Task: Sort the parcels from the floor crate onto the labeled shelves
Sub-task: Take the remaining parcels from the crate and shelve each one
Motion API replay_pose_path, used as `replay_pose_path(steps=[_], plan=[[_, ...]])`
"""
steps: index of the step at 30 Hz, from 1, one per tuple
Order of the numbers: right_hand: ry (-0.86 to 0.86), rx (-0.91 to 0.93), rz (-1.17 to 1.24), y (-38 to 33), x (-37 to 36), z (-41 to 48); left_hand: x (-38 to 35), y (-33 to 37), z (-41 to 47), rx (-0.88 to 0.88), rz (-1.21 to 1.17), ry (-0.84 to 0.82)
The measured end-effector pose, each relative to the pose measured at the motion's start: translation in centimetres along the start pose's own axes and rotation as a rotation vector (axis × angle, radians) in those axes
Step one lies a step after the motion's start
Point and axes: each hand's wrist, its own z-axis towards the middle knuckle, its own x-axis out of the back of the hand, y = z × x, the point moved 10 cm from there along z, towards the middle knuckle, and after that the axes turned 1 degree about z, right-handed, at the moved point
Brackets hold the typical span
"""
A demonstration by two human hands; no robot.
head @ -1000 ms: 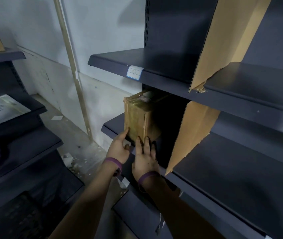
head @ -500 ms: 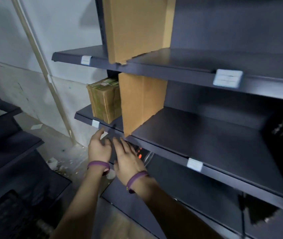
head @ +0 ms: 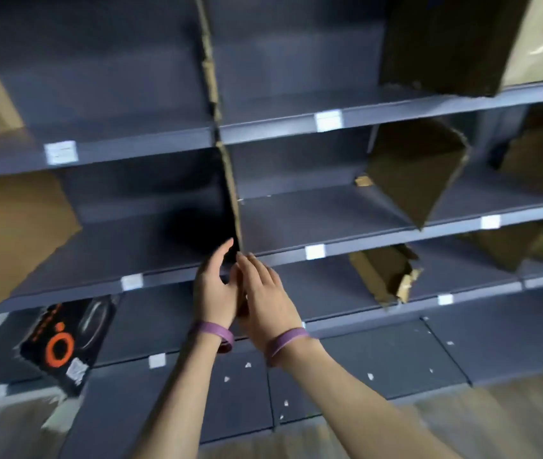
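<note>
Our left hand (head: 214, 291) and right hand (head: 268, 301) hover loose and empty at the shelf (head: 313, 220) edge; we judge more parcels remain.

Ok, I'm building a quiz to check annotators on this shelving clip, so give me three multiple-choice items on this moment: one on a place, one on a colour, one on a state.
1. Where is the black box with the orange ring?
A. Top shelf, far right
B. Low shelf, far left
C. On top of a cardboard divider

2. What colour are the wristbands?
A. Purple
B. Green
C. White

3. How are the left hand and right hand?
A. Each gripping a parcel
B. Flat on the floor
C. Close together, fingers loosely extended, no parcel held

Answers: 1 B, it sits in the lower-left compartment; 2 A, a purple band circles each wrist; 3 C, both hands hover by the middle shelf edge with nothing visibly in them.
</note>
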Motion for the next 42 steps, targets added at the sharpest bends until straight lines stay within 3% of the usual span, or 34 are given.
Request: replay_pose_path(steps=[12,20,26,31,35,42], plan=[[0.431,-0.63,-0.38,24.9,27.3,-21.2,-35.1,21.1,-14.0,-0.375,-0.131,-0.781],[0.595,-0.982,-0.517,38.3,42.8,-37.4,-55.0,34.1,-27.8,-0.537,-0.224,-1.147],[0.696,-1.157,-0.561,45.2,53.7,-47.5,-66.5,42.7,-36.0,-0.596,-0.282,-1.307],[0.872,-1.324,-0.541,47.2,60.3,-58.6,-72.7,49.1,-45.5,-0.666,-0.273,-1.558],[0.884,-1.461,-0.547,49.9,63.9,-67.1,-78.2,53.1,-52.0,-0.848,-0.119,-1.573],[0.819,-1.53,-0.477,58.8,70.8,-78.9,-87.6,57.7,-61.4,-0.768,-0.028,-1.612]])
